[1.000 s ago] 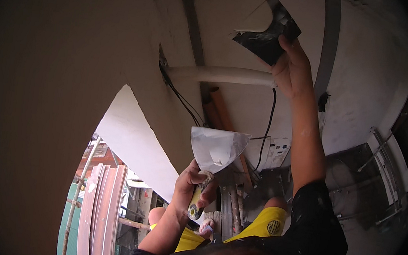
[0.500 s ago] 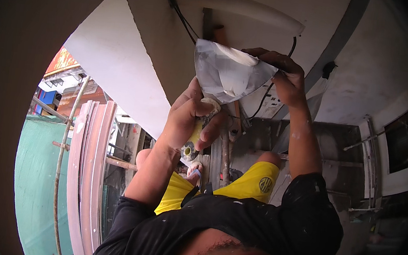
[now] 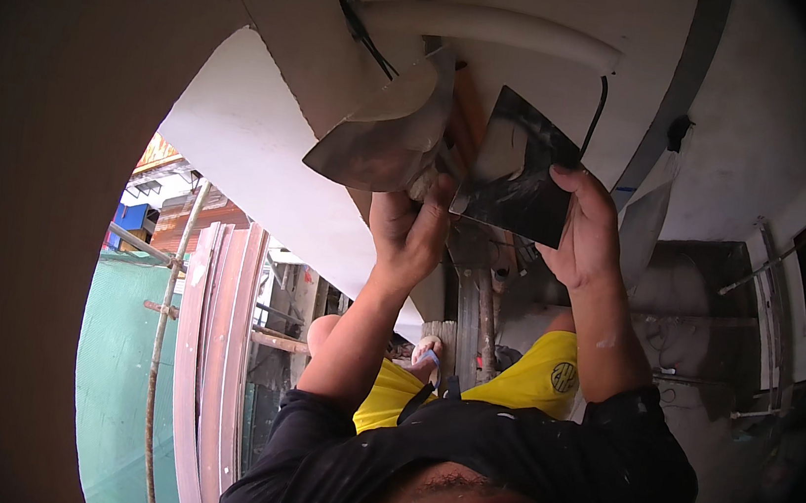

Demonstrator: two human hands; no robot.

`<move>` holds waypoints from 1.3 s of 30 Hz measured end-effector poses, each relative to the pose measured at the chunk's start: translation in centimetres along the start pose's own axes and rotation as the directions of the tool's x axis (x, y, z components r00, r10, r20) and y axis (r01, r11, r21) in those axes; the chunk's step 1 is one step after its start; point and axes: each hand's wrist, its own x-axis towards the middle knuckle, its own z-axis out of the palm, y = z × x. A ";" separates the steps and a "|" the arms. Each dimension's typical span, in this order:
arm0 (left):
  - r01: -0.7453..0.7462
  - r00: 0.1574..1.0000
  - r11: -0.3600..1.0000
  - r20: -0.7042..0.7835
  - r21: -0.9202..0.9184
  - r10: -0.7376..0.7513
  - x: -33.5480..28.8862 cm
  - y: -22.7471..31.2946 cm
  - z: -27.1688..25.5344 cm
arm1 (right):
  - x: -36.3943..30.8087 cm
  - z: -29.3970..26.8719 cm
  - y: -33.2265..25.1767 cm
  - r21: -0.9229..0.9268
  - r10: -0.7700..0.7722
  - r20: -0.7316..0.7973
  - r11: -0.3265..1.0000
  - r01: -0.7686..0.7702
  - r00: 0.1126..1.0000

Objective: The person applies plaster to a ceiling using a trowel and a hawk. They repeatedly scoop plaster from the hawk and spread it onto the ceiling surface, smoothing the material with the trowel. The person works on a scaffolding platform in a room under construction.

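Observation:
My left hand (image 3: 409, 227) is closed round the handle of a putty knife, which the fingers mostly hide. Its wide, fan-shaped metal blade (image 3: 388, 121) points up and to the left, grey and smeared. To the right of it, my right hand (image 3: 587, 223) grips a flat, dark, shiny scraper sheet (image 3: 517, 170) by its right edge, thumb on the near face. The sheet is tilted, and a small gap parts it from the putty knife's blade. Pale smears show on both tools.
A white pipe (image 3: 493, 31) and black cables (image 3: 372, 39) run above my hands by a pale wall panel (image 3: 250, 115). Left are long pinkish boards (image 3: 219, 340), a pole (image 3: 164, 344) and green netting (image 3: 116, 368). Planks lie below by my feet; a plastic sheet (image 3: 647, 205) hangs right.
The two tools, overlapping before with white paste between them, have come apart. My left hand has turned the putty knife upward and left; the sheet now shows its dark face. The view has shifted slightly.

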 end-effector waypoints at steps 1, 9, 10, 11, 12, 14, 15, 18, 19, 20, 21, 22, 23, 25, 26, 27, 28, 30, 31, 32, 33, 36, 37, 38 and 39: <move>-0.083 0.997 0.995 0.012 0.061 0.083 -0.3 -1.0 -0.2 | 0.1 0.2 0.4 -0.010 0.037 0.004 0.999 -0.037 0.999; -0.061 0.976 0.827 0.209 0.559 -0.068 0.2 -0.4 -2.8 | 5.9 6.9 -3.4 0.037 -0.186 0.284 0.982 0.183 0.941; 0.021 0.973 0.831 0.180 0.555 -0.145 -0.6 -0.4 -2.9 | 7.7 8.1 -4.9 0.083 -0.242 0.330 0.970 0.227 0.913; 0.105 0.963 0.829 0.153 0.550 -0.224 -1.3 -0.6 -3.0 | 10.0 9.6 -6.3 0.151 -0.303 0.350 0.952 0.266 0.886; 0.194 0.949 0.843 0.121 0.501 -0.290 -2.0 -0.5 -3.1 | 12.6 11.8 -7.4 0.215 -0.354 0.368 0.932 0.291 0.860; 0.334 0.919 0.846 0.056 0.414 -0.390 -3.6 0.2 -3.4 | 16.7 17.0 -8.5 0.216 -0.383 0.335 0.920 0.326 0.861; 0.372 0.904 0.850 0.060 0.374 -0.422 -3.9 0.3 -2.6 | 17.7 18.6 -9.8 0.211 -0.428 0.387 0.903 0.373 0.817; 0.390 0.897 0.850 0.062 0.353 -0.438 -4.2 0.4 -2.4 | 22.2 23.1 -12.3 0.248 -0.489 0.469 0.872 0.422 0.735; 0.388 0.897 0.847 0.061 0.364 -0.437 -4.2 0.4 -2.3 | 23.6 24.2 -12.6 0.268 -0.500 0.476 0.866 0.423 0.724; 0.394 0.901 0.848 0.035 0.355 -0.433 -4.6 0.7 -2.8 | 24.2 25.9 -11.9 0.314 -0.464 0.447 0.882 0.351 0.765; 0.394 0.905 0.853 0.020 0.342 -0.426 -4.8 0.9 -3.1 | 24.1 27.9 -11.8 0.356 -0.429 0.418 0.888 0.290 0.801; 0.394 0.908 0.859 0.008 0.328 -0.419 -5.0 1.2 -3.3 | 23.9 29.4 -11.6 0.397 -0.391 0.390 0.888 0.231 0.834; 0.385 0.912 0.861 0.005 0.332 -0.410 -4.9 1.4 -3.2 | 23.9 30.2 -11.6 0.411 -0.386 0.390 0.885 0.217 0.836; 0.368 0.920 0.866 0.002 0.339 -0.392 -4.6 1.9 -2.9 | 24.0 31.3 -11.7 0.437 -0.378 0.388 0.878 0.193 0.840; 0.374 0.919 0.867 -0.001 0.329 -0.395 -4.6 1.9 -3.0 | 24.1 31.9 -11.7 0.444 -0.380 0.375 0.874 0.196 0.846; 0.379 0.917 0.869 -0.004 0.318 -0.399 -4.6 1.9 -3.1 | 24.2 32.3 -11.7 0.450 -0.382 0.362 0.870 0.200 0.850; 0.385 0.915 0.871 -0.006 0.306 -0.402 -4.7 1.9 -3.1 | 24.3 32.7 -11.8 0.456 -0.384 0.348 0.866 0.204 0.855; 0.406 0.906 0.857 -0.017 0.316 -0.423 -4.7 2.1 -3.2 | 25.1 33.3 -12.1 0.435 -0.385 0.373 0.876 0.208 0.844; 0.417 0.901 0.851 -0.021 0.321 -0.433 -4.7 2.2 -3.1 | 25.5 33.6 -12.2 0.424 -0.386 0.386 0.881 0.211 0.838; 0.423 0.899 0.851 -0.031 0.310 -0.436 -4.7 2.4 -3.1 | 25.6 33.9 -12.2 0.426 -0.387 0.393 0.881 0.208 0.834; 0.430 0.898 0.852 -0.040 0.299 -0.439 -4.8 2.6 -3.1 | 25.6 34.3 -12.1 0.427 -0.388 0.401 0.881 0.206 0.830; 0.423 0.902 0.868 -0.032 0.261 -0.430 -5.0 2.5 -3.1 | 26.1 35.1 -12.7 0.430 -0.420 0.435 0.874 0.226 0.797; 0.416 0.906 0.875 -0.022 0.247 -0.424 -5.1 2.5 -3.0 | 26.3 35.2 -13.0 0.431 -0.435 0.448 0.871 0.238 0.781; 0.411 0.908 0.874 -0.028 0.258 -0.419 -5.1 2.6 -3.0 | 25.7 35.3 -13.1 0.412 -0.429 0.438 0.877 0.248 0.790; 0.406 0.910 0.873 -0.032 0.269 -0.413 -5.1 2.7 -3.0 | 25.1 35.3 -13.5 0.392 -0.425 0.428 0.882 0.260 0.798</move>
